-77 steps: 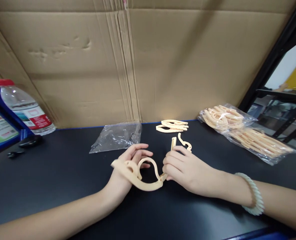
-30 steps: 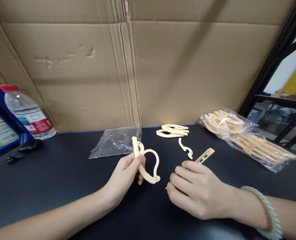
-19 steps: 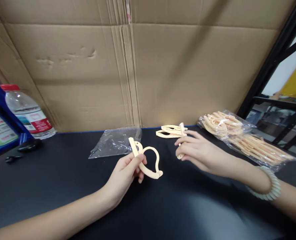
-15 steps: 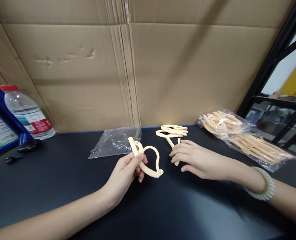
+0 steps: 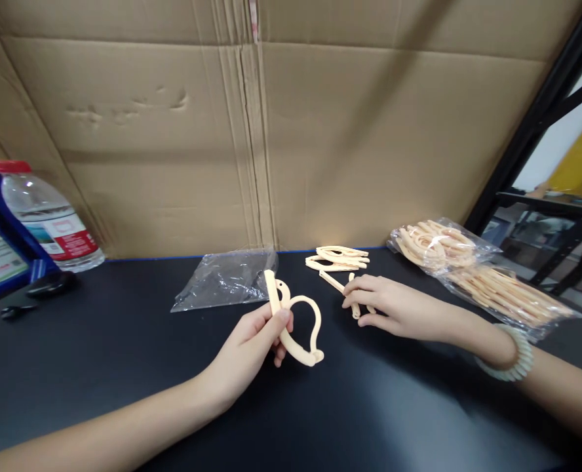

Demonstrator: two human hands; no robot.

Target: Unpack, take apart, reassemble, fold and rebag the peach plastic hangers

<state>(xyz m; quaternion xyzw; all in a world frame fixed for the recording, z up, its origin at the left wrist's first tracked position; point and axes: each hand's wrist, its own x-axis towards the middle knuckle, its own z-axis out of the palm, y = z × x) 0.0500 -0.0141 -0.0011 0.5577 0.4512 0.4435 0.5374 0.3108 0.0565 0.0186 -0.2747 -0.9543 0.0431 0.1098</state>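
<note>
My left hand (image 5: 254, 341) pinches a cream, curved plastic hanger part (image 5: 295, 351) between thumb and fingers, above the black tabletop. One end of this part points up beside a small round hole, and a loop curves off to the right. Over to the right, my right hand (image 5: 394, 307) lies palm down, fingers stretched out over small loose cream pieces (image 5: 354, 305). A straight cream strip (image 5: 332, 282) reaches out from its fingertips. Whether the fingertips grip any of these pieces is hard to see. Behind them lies a small stack of cream hanger parts (image 5: 340, 259).
A flat clear plastic bag (image 5: 222, 282) lies left of centre. Clear bags of curved parts (image 5: 433, 246) and straight parts (image 5: 512, 295) lie at right. A water bottle (image 5: 50, 219) stands by a blue frame (image 5: 13, 229) at left. Cardboard (image 5: 173, 164) walls off the back.
The part in my left hand has shifted slightly right and down and turned more upright. My right hand has moved a little right, and the loose pieces under its fingertips have shifted.
</note>
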